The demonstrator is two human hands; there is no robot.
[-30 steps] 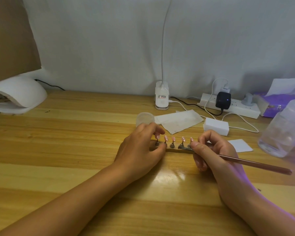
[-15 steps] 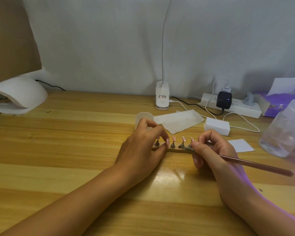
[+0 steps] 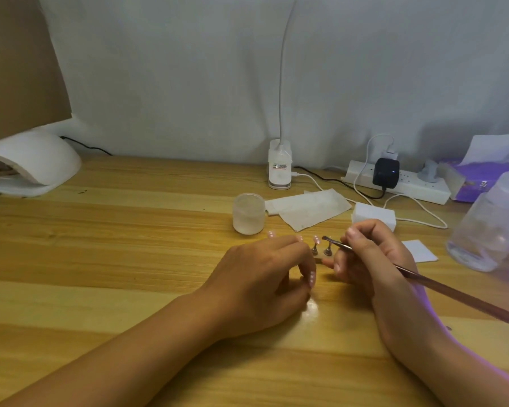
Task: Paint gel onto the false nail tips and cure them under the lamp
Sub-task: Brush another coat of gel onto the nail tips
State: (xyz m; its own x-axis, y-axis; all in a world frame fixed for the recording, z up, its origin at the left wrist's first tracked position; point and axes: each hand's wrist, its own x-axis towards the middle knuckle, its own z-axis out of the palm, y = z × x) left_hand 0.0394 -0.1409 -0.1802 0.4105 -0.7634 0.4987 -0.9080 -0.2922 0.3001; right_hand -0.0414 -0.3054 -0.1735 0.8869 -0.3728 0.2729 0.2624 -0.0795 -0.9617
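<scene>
Several things line the table's (image 3: pixel 100 230) far edge: a frosted jar (image 3: pixel 249 213), paper wipes (image 3: pixel 306 208), a white block (image 3: pixel 373 214) and a power strip (image 3: pixel 400 186). A clear bottle (image 3: pixel 488 227) stands by the right edge, the curing lamp (image 3: pixel 33 163) at the far left. The left hand (image 3: pixel 262 277) curls over the holder (image 3: pixel 327 252), seemingly pinching it, and hides most nail tips (image 3: pixel 316 238). The right hand (image 3: pixel 368 257) pinches the brush (image 3: pixel 423 282), its bristles just beside the exposed tips between the hands.

The desk (image 3: pixel 130 259) was striped honey-yellow wood; the nail tips (image 3: pixel 316 238) pale pink; the brush (image 3: pixel 453 295) rose-gold; the jar (image 3: pixel 249 213) frosted white.
</scene>
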